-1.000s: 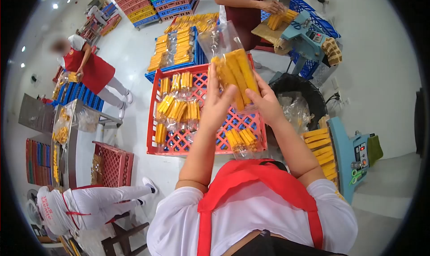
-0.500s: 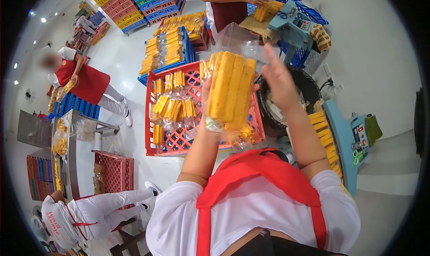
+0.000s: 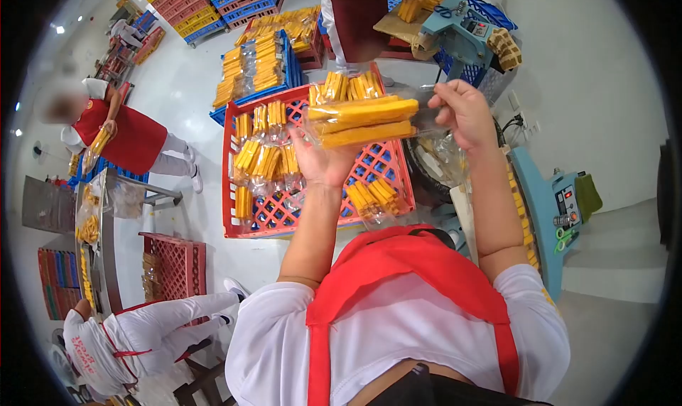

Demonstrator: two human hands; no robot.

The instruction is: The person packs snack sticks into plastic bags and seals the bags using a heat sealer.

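A clear plastic bag of long yellow sticks [image 3: 366,120] lies nearly sideways above the red crate. My right hand [image 3: 465,115] pinches the loose plastic at its right end, fingers curled. Palm up below the bag's left part is my left hand [image 3: 323,161], with the thumb stretched out to the side. The bag hides its other fingers, and whether the palm touches the bag is unclear. Under both hands stands the red crate [image 3: 229,186], holding several bagged bundles of yellow sticks [image 3: 266,161]. Another bundle [image 3: 373,195] sits at its near right corner.
At my right are a black bin [image 3: 426,182] and a blue-grey machine [image 3: 543,207] with a control panel. Blue crates [image 3: 290,72] with more bundles stand beyond the red one. A co-worker in a dark apron [image 3: 359,26] works ahead; others are at left beside a metal table [image 3: 110,264].
The bag has turned from upright to nearly sideways. My right hand, open and apart from it before, has closed on its plastic end. My left hand has shifted slightly left.
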